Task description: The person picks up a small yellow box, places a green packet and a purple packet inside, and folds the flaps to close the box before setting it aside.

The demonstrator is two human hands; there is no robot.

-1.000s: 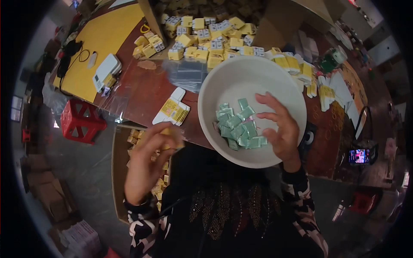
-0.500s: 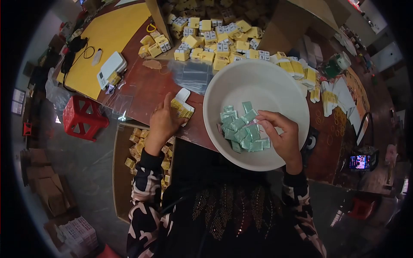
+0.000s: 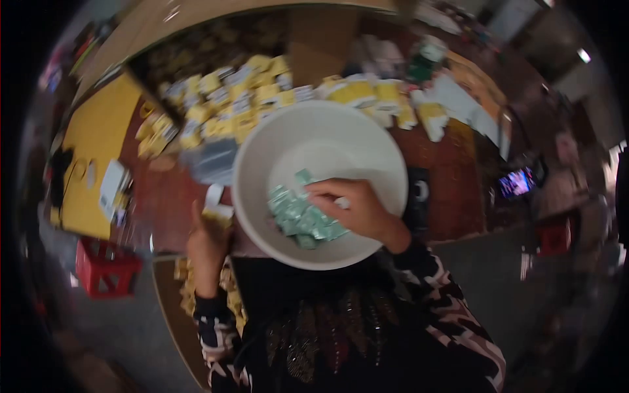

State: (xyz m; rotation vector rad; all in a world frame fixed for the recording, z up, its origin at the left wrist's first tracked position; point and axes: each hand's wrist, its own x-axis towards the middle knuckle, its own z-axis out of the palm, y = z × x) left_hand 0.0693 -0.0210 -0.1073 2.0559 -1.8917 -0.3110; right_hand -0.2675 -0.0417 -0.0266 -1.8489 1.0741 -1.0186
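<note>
A large white bowl [image 3: 386,164] stands at the table's front edge with several green packets [image 3: 298,213] in its left part. Over these packets is my right hand [image 3: 354,206], thumb and fingers drawn together; whether a packet is between them is too blurred to tell. Left of the bowl, my left hand [image 3: 208,242] is closed around a small yellow and white box [image 3: 219,211] with a white flap standing up. Motion smears the fingers of this hand.
Many yellow boxes [image 3: 246,98] are heaped behind the bowl. Clear plastic bags [image 3: 213,160] lie left of it. A white scale [image 3: 113,187], a red stool [image 3: 105,268], a lit screen [image 3: 517,182] and an open carton [image 3: 171,308] of small boxes surround the workplace.
The view has turned, so the bowl and table appear further left. My right hand has moved over the packets, toward their upper middle. My left hand stays at the yellow box.
</note>
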